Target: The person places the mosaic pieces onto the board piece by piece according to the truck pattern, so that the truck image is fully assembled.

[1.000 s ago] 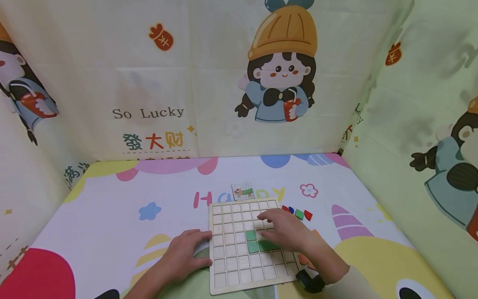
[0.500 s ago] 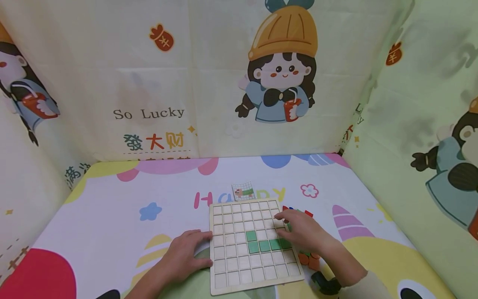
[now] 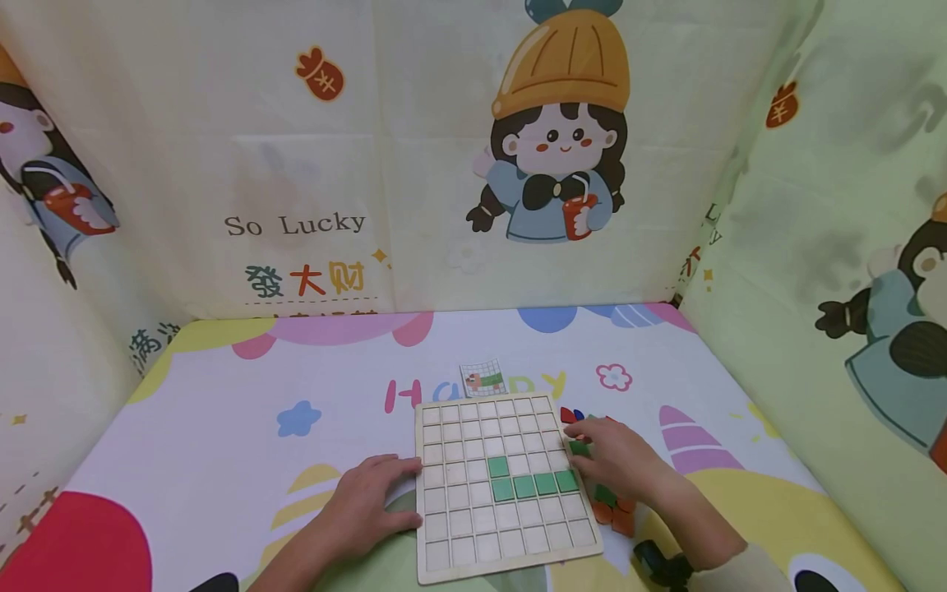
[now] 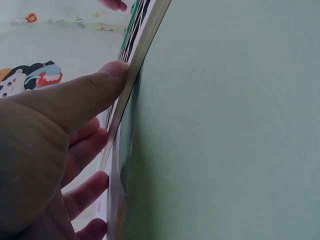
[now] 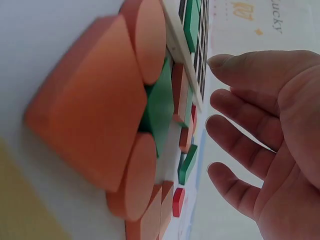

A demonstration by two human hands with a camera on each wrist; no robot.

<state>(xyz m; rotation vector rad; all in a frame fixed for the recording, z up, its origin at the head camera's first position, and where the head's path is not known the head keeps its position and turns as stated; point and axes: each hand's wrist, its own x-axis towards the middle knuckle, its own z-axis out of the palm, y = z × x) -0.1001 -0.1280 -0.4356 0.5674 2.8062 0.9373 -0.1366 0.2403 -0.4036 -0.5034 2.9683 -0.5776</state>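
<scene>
A square wooden grid board (image 3: 455, 522) lies on the table, with several green square tiles (image 3: 524, 487) in one row and a single green tile (image 3: 498, 466) just above that row's left end. My left hand (image 3: 362, 497) rests against the board's left edge, thumb and fingertips touching the rim (image 4: 145, 52). Over the board's right edge is my right hand (image 3: 617, 456), fingers loosely bent and nothing between them in the right wrist view. Loose wooden pieces lie beneath and around it, among them a large orange piece (image 5: 90, 100) and a green one (image 5: 160, 107).
Behind the board stands a small card (image 3: 482, 378) printed with a gridded picture. Red pieces (image 3: 567, 415) and a blue one (image 3: 579, 415) lie by the board's back right corner. Printed cloth (image 3: 414, 164) walls the table at the back and sides.
My right hand has moved right, from over the board's grid to its right edge, uncovering the right end of the green row. The left hand has stayed in place.
</scene>
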